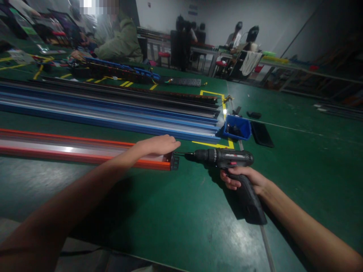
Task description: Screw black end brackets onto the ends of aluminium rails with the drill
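My right hand [241, 179] is wrapped round the grip of a black cordless drill [229, 158], which points left. The drill's long bit [181, 153] reaches the black end cap [174, 163] on an orange metal profile [154, 164]. Over the right end of that profile lies my left hand [160, 145], its fingers curled down at the cap and gripping there. Its fingertips are partly hidden. Whether a screw sits at the bit's tip is too small to tell.
Blue profiles [170, 126] and black profiles [181, 100] lie behind the orange one. A blue bin [247, 130] with small black parts stands beyond the drill, beside a black phone-like slab [262, 134]. Across the green table [300, 181], a person in a green sleeve [124, 41] sits near wired parts.
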`<state>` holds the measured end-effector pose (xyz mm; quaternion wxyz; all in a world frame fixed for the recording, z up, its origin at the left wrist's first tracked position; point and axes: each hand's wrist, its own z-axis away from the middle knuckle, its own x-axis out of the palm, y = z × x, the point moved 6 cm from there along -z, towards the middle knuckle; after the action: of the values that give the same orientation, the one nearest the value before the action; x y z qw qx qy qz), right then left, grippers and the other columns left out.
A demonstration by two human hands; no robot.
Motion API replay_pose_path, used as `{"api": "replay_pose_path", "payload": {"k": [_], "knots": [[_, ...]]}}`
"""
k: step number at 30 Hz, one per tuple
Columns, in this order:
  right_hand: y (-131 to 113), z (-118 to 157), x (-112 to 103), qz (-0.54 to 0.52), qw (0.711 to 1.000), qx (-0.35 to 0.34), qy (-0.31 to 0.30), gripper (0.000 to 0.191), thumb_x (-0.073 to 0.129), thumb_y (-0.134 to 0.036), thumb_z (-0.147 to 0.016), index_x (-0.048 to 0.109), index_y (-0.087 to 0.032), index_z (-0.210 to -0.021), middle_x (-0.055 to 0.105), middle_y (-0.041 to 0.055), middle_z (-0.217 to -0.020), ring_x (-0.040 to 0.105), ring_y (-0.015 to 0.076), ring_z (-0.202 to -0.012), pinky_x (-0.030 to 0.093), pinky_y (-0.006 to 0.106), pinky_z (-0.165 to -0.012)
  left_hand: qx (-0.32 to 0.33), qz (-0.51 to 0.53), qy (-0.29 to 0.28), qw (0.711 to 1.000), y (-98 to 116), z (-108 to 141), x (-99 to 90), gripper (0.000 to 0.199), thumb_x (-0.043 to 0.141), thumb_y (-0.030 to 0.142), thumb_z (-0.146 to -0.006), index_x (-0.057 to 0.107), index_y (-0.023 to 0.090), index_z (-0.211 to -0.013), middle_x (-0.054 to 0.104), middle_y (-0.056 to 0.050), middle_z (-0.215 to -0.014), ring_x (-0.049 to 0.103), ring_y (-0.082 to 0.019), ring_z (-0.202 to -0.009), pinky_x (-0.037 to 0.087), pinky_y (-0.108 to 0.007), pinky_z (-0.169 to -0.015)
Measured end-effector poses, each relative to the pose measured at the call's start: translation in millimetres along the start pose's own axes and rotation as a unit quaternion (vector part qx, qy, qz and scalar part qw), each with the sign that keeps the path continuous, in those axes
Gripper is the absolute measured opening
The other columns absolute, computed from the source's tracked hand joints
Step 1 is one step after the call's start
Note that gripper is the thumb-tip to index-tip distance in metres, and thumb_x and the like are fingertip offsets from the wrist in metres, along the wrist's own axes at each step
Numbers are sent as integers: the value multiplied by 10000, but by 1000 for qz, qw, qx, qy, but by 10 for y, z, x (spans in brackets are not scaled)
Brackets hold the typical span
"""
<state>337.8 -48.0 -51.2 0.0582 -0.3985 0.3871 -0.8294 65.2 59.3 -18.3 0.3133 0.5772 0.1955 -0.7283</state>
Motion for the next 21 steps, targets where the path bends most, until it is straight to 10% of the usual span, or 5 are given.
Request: {"api": "replay_pose_path", "payload": {"k": [21], "knots": [[-9,5,15,-3,1000,-5,-10,229,776,-261,-920,777,-40,-981,670,57,-795,490,39,-537,517,182,-594,1,-17,-5,1000,19,4,-11,343,360,247,-1040,695,177,-1065,729,-83,-886,563,-195,-707,290,-323,-618]]}}
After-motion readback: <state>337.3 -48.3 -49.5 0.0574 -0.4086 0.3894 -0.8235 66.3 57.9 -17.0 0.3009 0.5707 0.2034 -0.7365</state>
